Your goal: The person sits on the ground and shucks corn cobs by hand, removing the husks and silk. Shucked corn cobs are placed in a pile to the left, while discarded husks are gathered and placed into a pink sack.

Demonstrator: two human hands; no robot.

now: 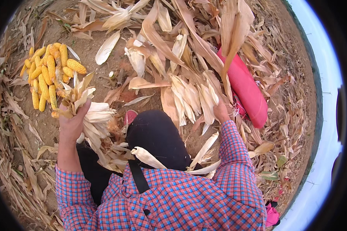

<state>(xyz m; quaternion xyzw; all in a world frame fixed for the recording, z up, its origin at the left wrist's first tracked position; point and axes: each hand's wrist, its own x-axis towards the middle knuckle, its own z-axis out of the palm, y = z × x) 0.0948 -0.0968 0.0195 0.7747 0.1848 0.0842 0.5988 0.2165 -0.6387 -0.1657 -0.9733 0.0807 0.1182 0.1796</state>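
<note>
My left hand is closed around a bunch of dry corn husks, just below a pile of yellow corn cobs. Whether a cob is inside that bunch is hidden. More loose pale husks hang beside the wrist. On the other side, my right hand grips the lower end of a husk-covered ear of corn. Its fingertips are partly hidden by the husk. Several other pale husks lie left of that hand.
A rolled red woven sack lies right of my right hand. Dry stalks and leaves heap up ahead on brown soil. My bent knee stands between the hands, with husk pieces on my lap. Pink cloth lies at lower right.
</note>
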